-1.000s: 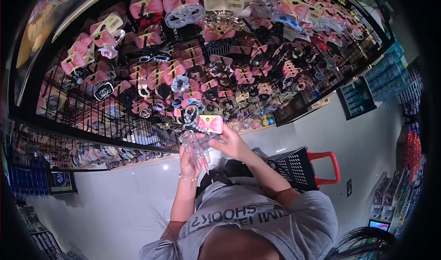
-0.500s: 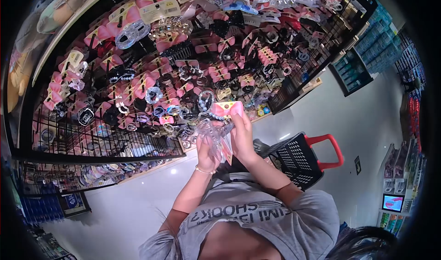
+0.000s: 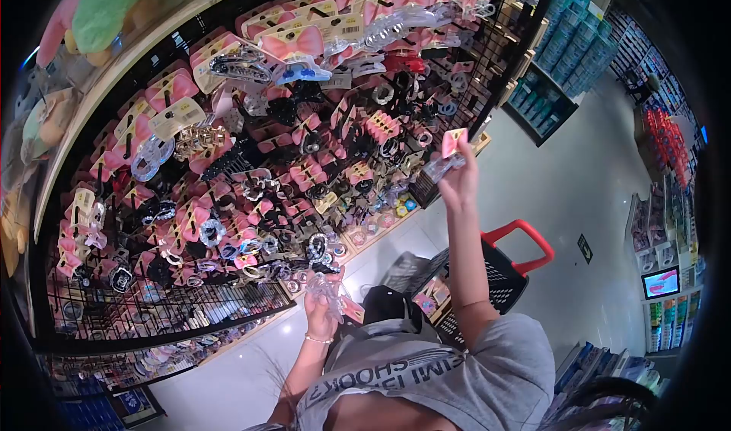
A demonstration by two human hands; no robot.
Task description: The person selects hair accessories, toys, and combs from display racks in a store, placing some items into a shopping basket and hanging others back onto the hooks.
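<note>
My left hand [image 3: 323, 318], with a beaded bracelet at the wrist, is closed around clear plastic hair clips [image 3: 327, 292]. A pink card [image 3: 352, 309] sticks out beside its fingers. My right hand [image 3: 460, 183] is raised to the right, near the end of the rack. It pinches a carded hair accessory [image 3: 449, 157] with a pink and yellow card and a clear, greyish piece below; its exact kind is hard to make out. In front of both hands stands a wire rack [image 3: 251, 298] hung with many carded hair accessories.
A black shopping basket [image 3: 499, 279] with a red handle [image 3: 537, 241] stands on the floor at my right, with some packages inside. A shelf of teal packages [image 3: 563, 43] is beyond the rack. Plush toys [image 3: 126, 12] sit at upper left. A small screen [image 3: 661, 282] is at far right.
My right hand has moved up and to the right, away from my left hand, with the carded accessory. My left hand has dropped slightly, still gripping the clear clips. The view has shifted.
</note>
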